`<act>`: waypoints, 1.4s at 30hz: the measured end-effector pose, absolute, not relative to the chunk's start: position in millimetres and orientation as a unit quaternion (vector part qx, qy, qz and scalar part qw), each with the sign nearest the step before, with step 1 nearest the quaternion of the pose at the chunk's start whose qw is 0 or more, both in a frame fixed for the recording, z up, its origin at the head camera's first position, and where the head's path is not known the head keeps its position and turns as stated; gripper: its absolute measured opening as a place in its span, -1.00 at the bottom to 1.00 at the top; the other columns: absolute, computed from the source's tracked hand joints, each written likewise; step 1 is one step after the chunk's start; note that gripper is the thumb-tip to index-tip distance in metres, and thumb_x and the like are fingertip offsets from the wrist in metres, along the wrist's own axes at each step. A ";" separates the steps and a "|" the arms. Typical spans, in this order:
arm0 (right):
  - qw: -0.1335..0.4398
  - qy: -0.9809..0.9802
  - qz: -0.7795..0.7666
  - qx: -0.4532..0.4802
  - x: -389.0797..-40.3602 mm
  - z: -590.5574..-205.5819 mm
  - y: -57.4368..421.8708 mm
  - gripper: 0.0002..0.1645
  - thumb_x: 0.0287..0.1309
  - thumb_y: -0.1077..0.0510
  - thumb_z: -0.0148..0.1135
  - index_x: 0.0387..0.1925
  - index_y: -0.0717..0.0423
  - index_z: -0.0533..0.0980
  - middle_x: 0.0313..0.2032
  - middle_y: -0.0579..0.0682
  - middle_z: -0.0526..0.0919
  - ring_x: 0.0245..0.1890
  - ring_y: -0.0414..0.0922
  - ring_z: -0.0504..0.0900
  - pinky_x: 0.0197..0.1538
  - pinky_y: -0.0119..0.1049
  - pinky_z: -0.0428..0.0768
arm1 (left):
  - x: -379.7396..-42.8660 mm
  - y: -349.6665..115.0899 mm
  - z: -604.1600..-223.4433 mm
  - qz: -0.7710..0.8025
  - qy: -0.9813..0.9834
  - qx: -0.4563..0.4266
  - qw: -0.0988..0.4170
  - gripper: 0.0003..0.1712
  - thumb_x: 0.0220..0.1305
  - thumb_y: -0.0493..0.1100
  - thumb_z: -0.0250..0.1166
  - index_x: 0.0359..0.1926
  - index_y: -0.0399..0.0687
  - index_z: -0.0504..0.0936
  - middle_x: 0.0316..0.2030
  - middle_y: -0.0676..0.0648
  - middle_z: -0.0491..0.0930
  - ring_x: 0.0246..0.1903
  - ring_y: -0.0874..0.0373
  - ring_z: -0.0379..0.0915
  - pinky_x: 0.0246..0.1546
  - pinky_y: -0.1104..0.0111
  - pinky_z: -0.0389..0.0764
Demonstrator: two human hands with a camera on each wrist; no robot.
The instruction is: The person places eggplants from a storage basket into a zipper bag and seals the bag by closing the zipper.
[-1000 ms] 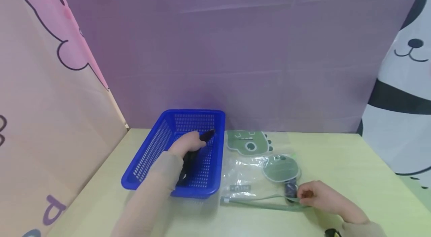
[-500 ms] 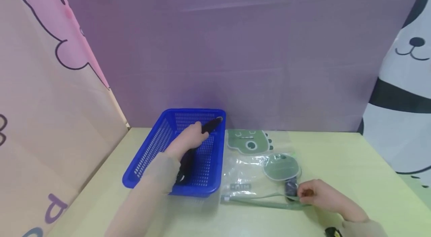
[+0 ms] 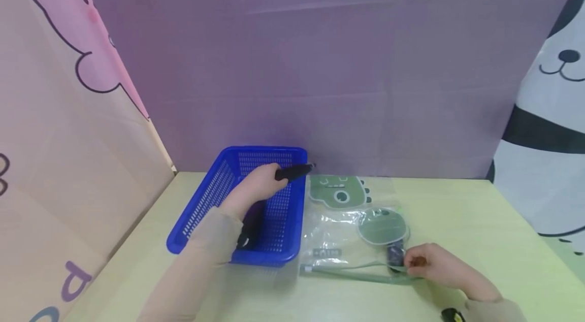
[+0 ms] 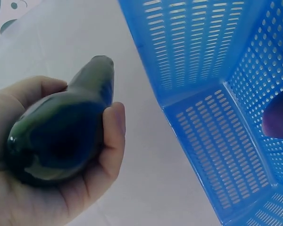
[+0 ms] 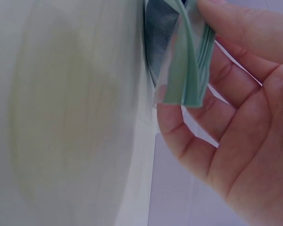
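My left hand (image 3: pixel 259 183) grips a dark, glossy eggplant (image 3: pixel 294 172) above the right side of a blue plastic basket (image 3: pixel 302 200). In the left wrist view the fingers wrap round the eggplant (image 4: pixel 56 136), its narrow end pointing away from the palm. Another dark, purplish thing (image 3: pixel 251 223) lies inside the basket, partly hidden by my left arm. My right hand (image 3: pixel 434 263) pinches the corner of the green zip edge (image 5: pixel 188 70) of a clear bag. This zip bag (image 3: pixel 338 233) lies flat with green dinosaur prints. Something dark purple (image 3: pixel 395 252) sits within it near its opening.
The basket and bag lie side by side on a pale wooden table (image 3: pixel 457 210). A purple-grey cloth wall (image 3: pixel 320 83) stands right behind them. Printed cloths hang at the left and right, one with a panda (image 3: pixel 544 159).
My left hand has lifted the eggplant up from inside the basket and slightly rightward, its tip now past the basket's right rim. My right hand stays at the bag's corner.
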State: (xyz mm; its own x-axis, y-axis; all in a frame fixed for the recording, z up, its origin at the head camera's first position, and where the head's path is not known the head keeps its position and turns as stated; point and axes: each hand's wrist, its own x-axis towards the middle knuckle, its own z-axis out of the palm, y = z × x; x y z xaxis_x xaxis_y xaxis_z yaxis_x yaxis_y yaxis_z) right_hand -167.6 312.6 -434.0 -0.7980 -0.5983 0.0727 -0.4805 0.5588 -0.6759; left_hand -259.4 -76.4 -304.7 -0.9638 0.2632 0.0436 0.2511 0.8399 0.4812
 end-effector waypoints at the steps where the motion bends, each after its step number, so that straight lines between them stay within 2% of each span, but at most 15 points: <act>1: 0.083 0.879 -0.356 -0.306 -167.7 -434.1 312.6 -0.94 0.05 0.25 0.26 -0.48 0.07 0.54 -0.47 -0.31 0.57 -0.46 -0.48 0.41 -0.43 -0.46 0.47 | -258.9 -76.5 -305.1 0.254 0.958 0.135 0.013 -0.65 0.28 -0.06 0.19 -0.03 -0.21 0.53 -0.27 -0.11 0.60 -0.33 0.06 0.48 -0.13 0.16 0.58; 4: 0.087 0.877 -0.361 -0.305 -167.7 -434.9 312.8 -0.94 0.06 0.24 0.26 -0.48 0.08 0.54 -0.47 -0.32 0.56 -0.46 -0.48 0.40 -0.44 -0.46 0.46 | -256.4 -76.9 -305.6 0.262 0.955 0.135 0.016 -0.71 0.21 -0.11 0.26 -0.11 -0.17 0.56 -0.33 -0.08 0.60 -0.37 0.08 0.47 -0.16 0.17 0.59; 10: 0.099 0.876 -0.366 -0.298 -167.7 -435.4 313.1 -0.94 0.07 0.23 0.26 -0.47 0.09 0.54 -0.46 -0.32 0.56 -0.47 -0.48 0.40 -0.45 -0.46 0.45 | -250.8 -76.7 -303.5 0.249 0.959 0.138 0.011 -0.65 0.11 -0.14 0.32 -0.09 -0.21 0.58 -0.28 -0.10 0.63 -0.32 0.07 0.52 -0.07 0.12 0.58; 13: 0.102 0.876 -0.365 -0.297 -168.1 -435.1 313.1 -0.95 0.07 0.23 0.26 -0.47 0.09 0.54 -0.46 -0.32 0.57 -0.47 -0.48 0.40 -0.44 -0.46 0.45 | -249.1 -77.3 -301.7 0.238 0.962 0.135 0.012 -0.63 0.13 -0.11 0.30 -0.07 -0.22 0.56 -0.29 -0.10 0.62 -0.34 0.07 0.50 -0.10 0.14 0.58; 20: 0.095 0.877 -0.361 -0.303 -167.9 -435.1 313.5 -0.95 0.07 0.24 0.26 -0.47 0.08 0.54 -0.47 -0.30 0.58 -0.46 -0.48 0.41 -0.44 -0.46 0.46 | -241.2 -75.4 -296.5 0.219 0.964 0.149 0.021 -0.54 0.28 -0.04 0.20 0.12 -0.17 0.44 -0.10 -0.13 0.60 -0.17 0.03 0.53 0.01 0.07 0.54; 23: 0.096 0.877 -0.362 -0.302 -167.6 -434.6 313.3 -0.94 0.07 0.24 0.26 -0.47 0.08 0.54 -0.47 -0.30 0.58 -0.47 -0.48 0.41 -0.44 -0.46 0.46 | -236.8 -75.4 -295.3 0.218 0.961 0.167 0.021 -0.56 0.31 -0.04 0.17 0.13 -0.14 0.44 -0.09 -0.12 0.61 -0.18 0.05 0.52 0.01 0.08 0.54; 29: 0.101 0.876 -0.362 -0.303 -168.1 -433.8 312.9 -0.93 0.10 0.24 0.24 -0.47 0.08 0.54 -0.47 -0.31 0.56 -0.46 -0.48 0.40 -0.44 -0.47 0.44 | -229.1 -76.3 -295.7 0.236 0.952 0.194 0.017 -0.57 0.33 -0.03 0.15 0.15 -0.11 0.44 -0.16 -0.07 0.60 -0.30 0.10 0.47 -0.11 0.13 0.54; 35: 0.100 0.877 -0.358 -0.303 -168.0 -433.5 312.7 -0.93 0.09 0.24 0.25 -0.47 0.08 0.54 -0.47 -0.28 0.57 -0.45 -0.48 0.40 -0.42 -0.47 0.46 | -222.1 -73.6 -300.8 0.249 0.943 0.221 0.010 -0.55 0.32 -0.04 0.17 0.17 -0.07 0.43 -0.16 -0.03 0.60 -0.34 0.15 0.46 -0.18 0.19 0.55; 42: 0.107 0.879 -0.361 -0.293 -167.5 -430.8 312.5 -0.95 0.09 0.22 0.25 -0.46 0.10 0.55 -0.46 -0.25 0.59 -0.45 -0.47 0.43 -0.41 -0.46 0.49 | -209.0 -65.4 -300.6 0.269 0.932 0.242 0.019 -0.61 0.32 -0.04 0.17 0.12 -0.05 0.46 -0.24 0.00 0.57 -0.43 0.17 0.45 -0.40 0.34 0.50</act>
State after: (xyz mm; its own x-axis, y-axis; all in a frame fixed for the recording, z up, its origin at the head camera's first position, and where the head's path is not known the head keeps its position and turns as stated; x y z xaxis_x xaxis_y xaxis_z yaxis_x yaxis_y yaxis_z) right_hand -167.5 312.5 -430.8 -0.8052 -0.5925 0.0230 -0.4372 0.5672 -0.6980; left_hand -209.0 -65.4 -300.6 -0.8820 0.4615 0.0954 0.4415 0.7383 0.5098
